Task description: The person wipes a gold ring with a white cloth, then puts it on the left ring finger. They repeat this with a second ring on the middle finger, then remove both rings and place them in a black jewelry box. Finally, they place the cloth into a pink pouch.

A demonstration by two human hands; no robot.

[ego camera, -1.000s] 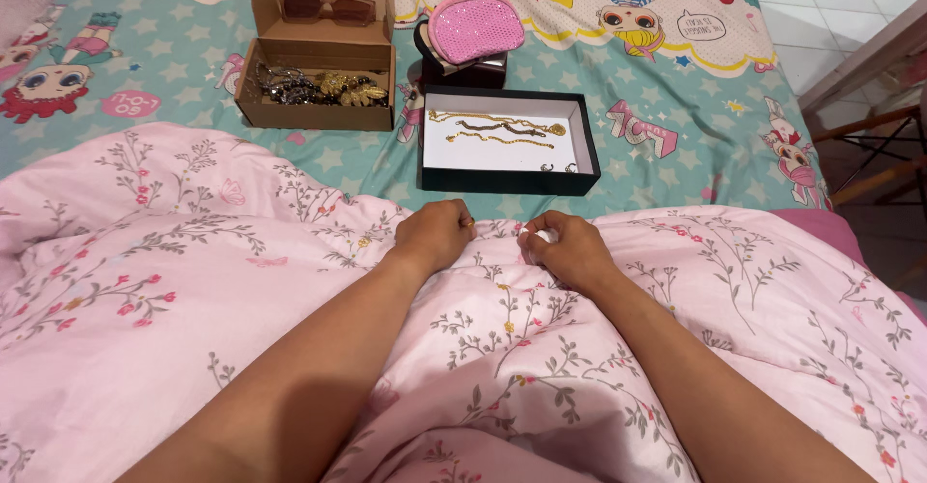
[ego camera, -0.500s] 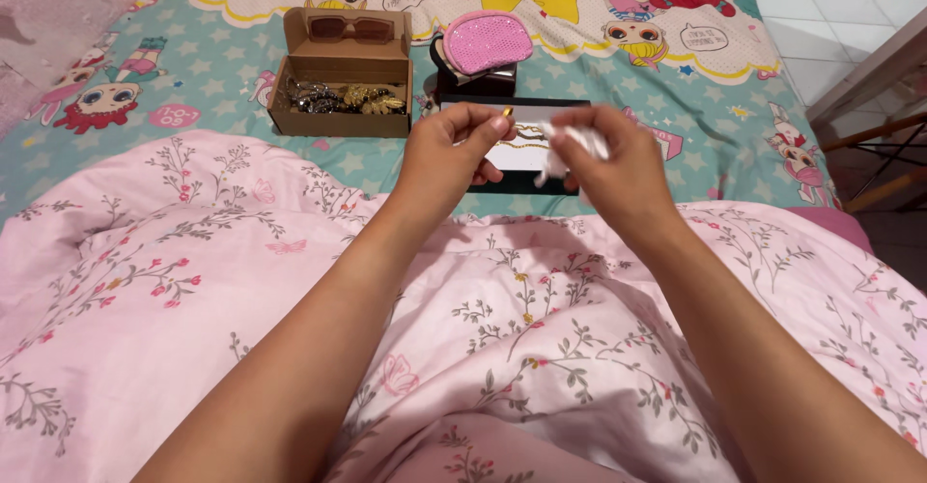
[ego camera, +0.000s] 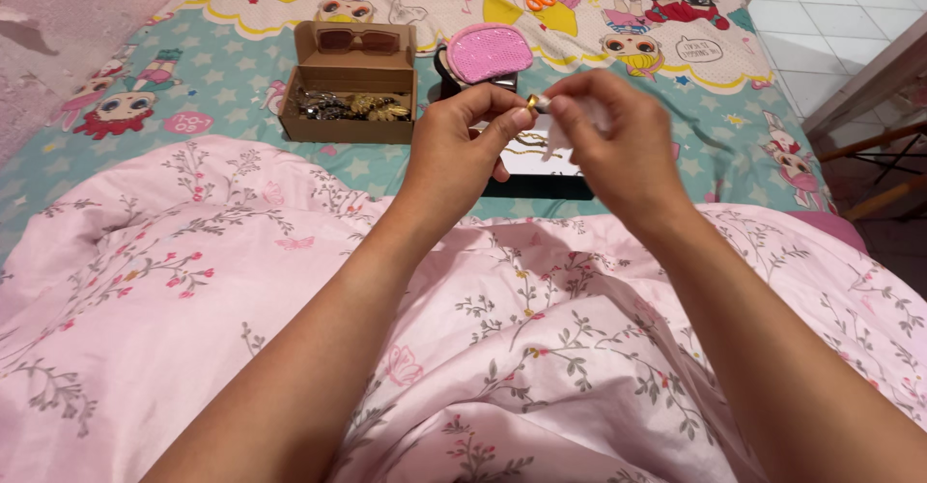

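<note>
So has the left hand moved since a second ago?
Yes. The left hand rose off the pink blanket and now pinches a small gold piece over the black tray.

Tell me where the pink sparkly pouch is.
In the head view, the pink sparkly pouch sits top centre on the bedsheet, just right of the cardboard box and beyond the raised left hand.

Foreground: a pink floral blanket (ego camera: 193,280) fills the lower frame.
Upper left: an open cardboard box (ego camera: 352,97) holds tangled jewellery; pink sunglasses (ego camera: 352,39) rest in its lid.
Top centre: a pink sequinned pouch (ego camera: 480,53) lies just beside the box.
Bedding: a teal cartoon-print sheet (ego camera: 695,126) spans the top.
Far right: white floor tiles (ego camera: 830,10) and wooden furniture legs (ego camera: 874,169).
</note>
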